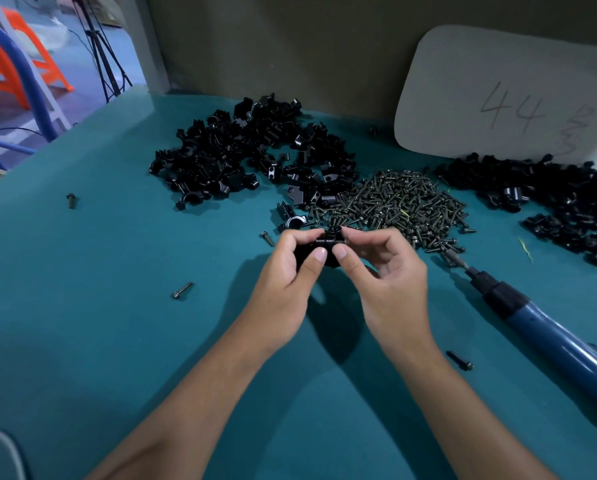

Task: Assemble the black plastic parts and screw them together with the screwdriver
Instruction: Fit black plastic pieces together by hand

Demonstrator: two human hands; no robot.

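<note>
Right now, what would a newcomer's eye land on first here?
Probably the two hands, left hand and right hand, pressing black plastic parts together mid-table. Behind them lie a heap of screws and piles of black parts, with the blue screwdriver lying at the right.

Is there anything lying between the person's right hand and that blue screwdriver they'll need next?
Nothing visible does. The right hand and the left hand pinch the black plastic parts. The screwdriver lies on the table to the right, with bare teal surface between; the screw pile sits farther back.
</note>
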